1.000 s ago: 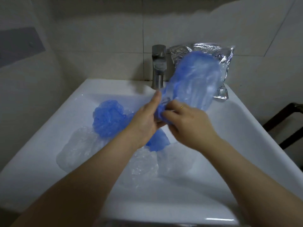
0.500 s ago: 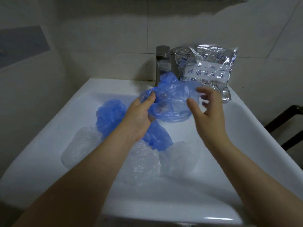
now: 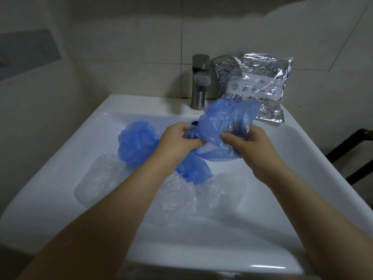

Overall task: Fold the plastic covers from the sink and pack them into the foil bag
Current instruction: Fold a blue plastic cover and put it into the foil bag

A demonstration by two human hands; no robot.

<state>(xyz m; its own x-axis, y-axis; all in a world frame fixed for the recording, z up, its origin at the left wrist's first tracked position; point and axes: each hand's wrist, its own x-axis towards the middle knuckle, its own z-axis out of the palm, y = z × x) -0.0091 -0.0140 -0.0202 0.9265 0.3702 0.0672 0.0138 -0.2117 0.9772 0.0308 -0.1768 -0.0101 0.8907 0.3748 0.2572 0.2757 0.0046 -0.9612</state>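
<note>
We note blue covers [image 3: 226, 126], clear covers [image 3: 177, 201], a white sink [image 3: 292, 178], and a silver foil bag [image 3: 256, 85] printed with dark seafood icons.

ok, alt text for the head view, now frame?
Both hands, left hand and right hand, grip a crumpled blue plastic cover above a white sink. More blue and clear covers lie in the basin; a foil bag leans beside the tap.
</note>
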